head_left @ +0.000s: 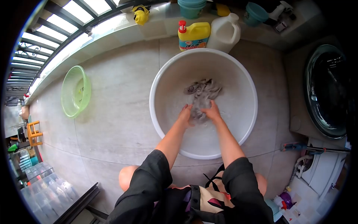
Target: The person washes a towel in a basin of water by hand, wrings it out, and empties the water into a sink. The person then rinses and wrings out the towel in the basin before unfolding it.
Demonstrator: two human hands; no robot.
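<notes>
– Grey tiled floor (pixel 112 127) is bounded by a pale ledge (pixel 100 41) and dark metal railing (pixel 61 33). What is set on it?
– One large round white plastic basin (pixel 233 128), centre. Shallow water is held in it.
– Where is the cloth?
– Wet, crumpled grey cloth (pixel 204 91) is bunched near the middle of the basin, its near end placed between the hands.
– Hand state?
– Left hand (pixel 185 115): fingers loosely curled, set against the cloth's near left side. Right hand (pixel 212 112): part open, thumb and index finger parted at the right side. Whether cloth is gripped by either cannot be told; fingers are partly hidden.
– Nearby?
– Yellow plastic bottle with red pump (pixel 201 30) and whitish plastic jug with handle (pixel 220 35) are stood side by side, just beyond the rim. Translucent green plastic bowl (pixel 87 95) is placed well apart, left.
</notes>
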